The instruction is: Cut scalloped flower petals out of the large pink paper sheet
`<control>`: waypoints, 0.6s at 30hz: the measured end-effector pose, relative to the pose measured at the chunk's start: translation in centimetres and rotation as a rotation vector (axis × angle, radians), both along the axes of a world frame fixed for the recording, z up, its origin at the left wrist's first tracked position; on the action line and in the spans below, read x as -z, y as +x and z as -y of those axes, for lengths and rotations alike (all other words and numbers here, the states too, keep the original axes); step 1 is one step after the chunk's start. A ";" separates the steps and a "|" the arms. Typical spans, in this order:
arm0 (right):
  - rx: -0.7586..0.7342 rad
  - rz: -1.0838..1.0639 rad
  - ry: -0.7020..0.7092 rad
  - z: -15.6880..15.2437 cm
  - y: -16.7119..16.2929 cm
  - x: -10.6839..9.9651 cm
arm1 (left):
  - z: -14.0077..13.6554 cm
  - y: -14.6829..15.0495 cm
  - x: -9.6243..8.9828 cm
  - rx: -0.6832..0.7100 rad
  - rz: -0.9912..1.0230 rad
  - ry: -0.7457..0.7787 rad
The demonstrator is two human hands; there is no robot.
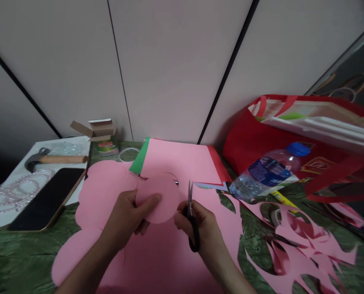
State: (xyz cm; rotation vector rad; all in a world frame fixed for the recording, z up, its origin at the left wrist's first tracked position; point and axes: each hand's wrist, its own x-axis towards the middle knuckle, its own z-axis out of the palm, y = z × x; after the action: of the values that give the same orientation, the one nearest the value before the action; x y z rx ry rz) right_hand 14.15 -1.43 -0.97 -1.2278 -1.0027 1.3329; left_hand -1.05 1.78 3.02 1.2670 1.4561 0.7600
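My left hand [129,214] pinches a round pink paper disc [166,204], its thumb flat on the top face. To the right of the disc, my right hand [202,222] grips a pair of scissors [190,204] by the black handles. The blades point up and away from me, looking nearly closed, and stand apart from the disc's edge. Below both hands lies a large pink paper sheet [163,257]. More pink paper circles [102,192] overlap in a heap on the left, partly hidden by my left forearm.
Pink paper offcuts [304,245], a water bottle [267,169] and a red bag [246,139] are on the right. Coloured paper sheets [182,159] lie by the wall. A hammer [62,159], phone [49,200], bead strings [16,192] and small opened box [104,143] are on the left.
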 end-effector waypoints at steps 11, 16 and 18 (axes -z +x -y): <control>0.156 -0.050 0.032 0.0 0.4 0.1 | -0.1 0.1 0.2 0.118 -0.005 0.041; -0.010 -0.014 -0.004 0.3 0.0 0.0 | 0.2 0.7 0.4 0.042 0.087 0.028; -0.068 -0.018 -0.001 0.4 -0.2 -0.2 | 0.4 0.9 0.3 0.001 0.083 0.058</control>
State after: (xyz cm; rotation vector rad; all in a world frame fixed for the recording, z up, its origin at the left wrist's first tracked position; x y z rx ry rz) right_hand 13.94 -1.80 -0.76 -1.1898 -1.0388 1.3945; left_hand -0.15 1.42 2.68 1.2647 1.3754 0.8500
